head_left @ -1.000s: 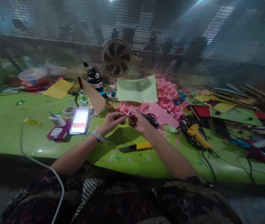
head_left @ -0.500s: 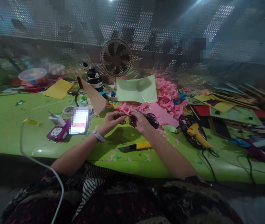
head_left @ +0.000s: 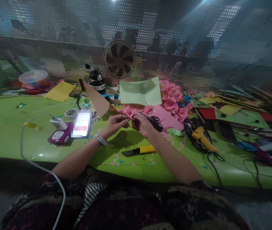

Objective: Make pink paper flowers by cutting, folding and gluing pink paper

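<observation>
My left hand [head_left: 116, 125] and my right hand [head_left: 142, 125] meet at the middle of the green table, fingertips pinched close together. Between them is a small folded pink paper flower [head_left: 128, 111], whose petals show just above the fingers. The exact grip on its underside is hidden by the fingers. Below my right wrist lies a yellow and black utility knife [head_left: 142, 149], its blade pointing left. Scissors [head_left: 155, 119] with dark handles lie partly behind my right hand, next to a flat sheet of pink paper [head_left: 168, 117].
Many pink paper flowers [head_left: 173, 95] are heaped behind a folded light green sheet [head_left: 139, 92]. A fan [head_left: 119, 59] and a dark bottle [head_left: 96, 82] stand at the back. On the left lie a lit phone [head_left: 81, 124] and a purple power socket [head_left: 58, 136]; on the right, a yellow glue gun [head_left: 204, 139].
Hardly anything differs. The pink flower has shifted very slightly left, and both hands stay in the same place.
</observation>
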`<state>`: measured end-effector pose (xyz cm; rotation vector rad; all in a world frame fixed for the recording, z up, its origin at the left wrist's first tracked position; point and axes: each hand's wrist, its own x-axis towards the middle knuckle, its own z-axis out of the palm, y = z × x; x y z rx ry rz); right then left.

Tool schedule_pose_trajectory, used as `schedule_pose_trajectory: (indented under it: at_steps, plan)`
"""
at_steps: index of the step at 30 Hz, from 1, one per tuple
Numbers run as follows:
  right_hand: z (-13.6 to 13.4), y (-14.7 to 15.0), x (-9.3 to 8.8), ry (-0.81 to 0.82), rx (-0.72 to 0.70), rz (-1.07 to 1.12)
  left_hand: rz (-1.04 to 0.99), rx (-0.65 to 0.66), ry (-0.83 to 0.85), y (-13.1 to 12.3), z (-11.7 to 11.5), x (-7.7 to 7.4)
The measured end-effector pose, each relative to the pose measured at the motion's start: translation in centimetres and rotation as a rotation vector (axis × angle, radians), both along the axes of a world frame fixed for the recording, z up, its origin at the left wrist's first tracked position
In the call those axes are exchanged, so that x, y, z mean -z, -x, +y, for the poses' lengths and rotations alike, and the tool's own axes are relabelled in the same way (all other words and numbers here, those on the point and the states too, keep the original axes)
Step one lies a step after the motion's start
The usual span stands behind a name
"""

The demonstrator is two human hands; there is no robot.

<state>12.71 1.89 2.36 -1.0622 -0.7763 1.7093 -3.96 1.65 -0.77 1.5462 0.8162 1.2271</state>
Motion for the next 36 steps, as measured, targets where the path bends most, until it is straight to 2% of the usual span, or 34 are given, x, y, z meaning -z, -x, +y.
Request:
schedule_pose_trajectory:
  at_steps: [6, 15, 20, 27, 31, 36]
  plan:
    - [0.2, 0.1, 0.4, -0.083, 0.022, -0.016, -0.022, -0.001, 0.017, -0.1, -0.1, -0.1]
    - [0.2, 0.0, 0.8, -0.073, -0.002, -0.006, -0.040, 0.016, 0.030, 0.1, 0.0, 0.1]
    - [0.4, -0.1, 1.1, -0.087, 0.002, -0.021, -0.048, 0.007, 0.047, 0.0, -0.2, -0.3]
    - [0.4, 0.1, 1.3, -0.179, 0.005, -0.075, -0.144, -0.065, 0.151, 0.0, 0.0, -0.6]
    - [0.6, 0.1, 1.7, -0.217, -0.005, -0.147, -0.183, -0.089, 0.149, 0.1, 0.1, -0.8]
    - [1.1, -0.8, 1.1, -0.338, 0.108, -0.273, -0.141, -0.062, 0.134, 0.5, 0.1, -1.2]
